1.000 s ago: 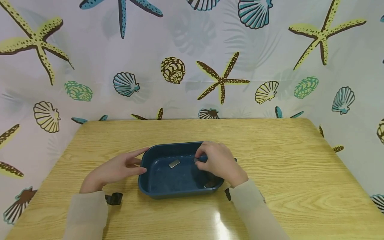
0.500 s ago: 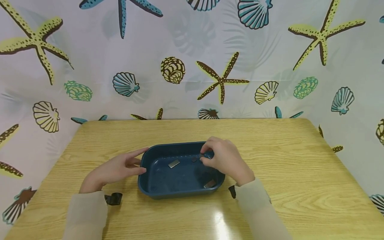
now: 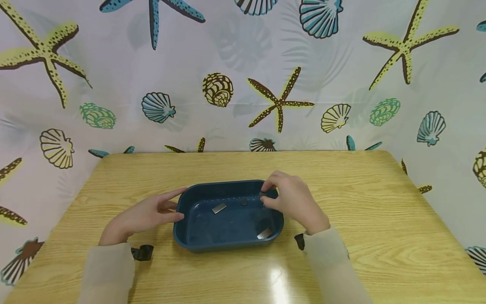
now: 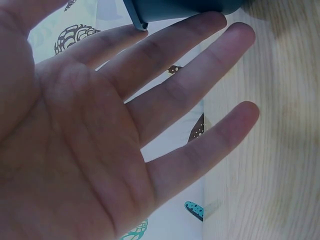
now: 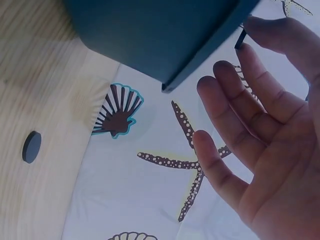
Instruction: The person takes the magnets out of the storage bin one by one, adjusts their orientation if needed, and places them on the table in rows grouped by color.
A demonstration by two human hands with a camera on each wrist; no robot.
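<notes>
A dark blue rectangular tray (image 3: pixel 228 184) sits mid-table. On its floor lie a silver bar (image 3: pixel 219 207), a dark disc (image 3: pixel 244 202) and a second silver bar (image 3: pixel 264 233) in the near right corner. My left hand (image 3: pixel 175 205) touches the tray's left end with straight fingers; the left wrist view shows the open left hand (image 4: pixel 165 75) under the tray's corner (image 4: pixel 180 7). My right hand (image 3: pixel 263 195) is at the tray's far right rim, pinching a small dark piece (image 5: pixel 241 39) between thumb and forefinger, beside the tray wall (image 5: pixel 150 35).
The wooden table (image 3: pixel 379 219) has a shell-and-starfish curtain (image 3: pixel 243 84) around its back and sides. Another dark disc (image 5: pixel 31 146) lies on the tabletop by the tray, seen only in the right wrist view. Black wrist straps (image 3: pixel 142 252) show at both cuffs.
My right hand has drawn back and right, from over the tray's floor to its far right rim. This uncovers the near right silver bar and the dark disc. The left hand stays put.
</notes>
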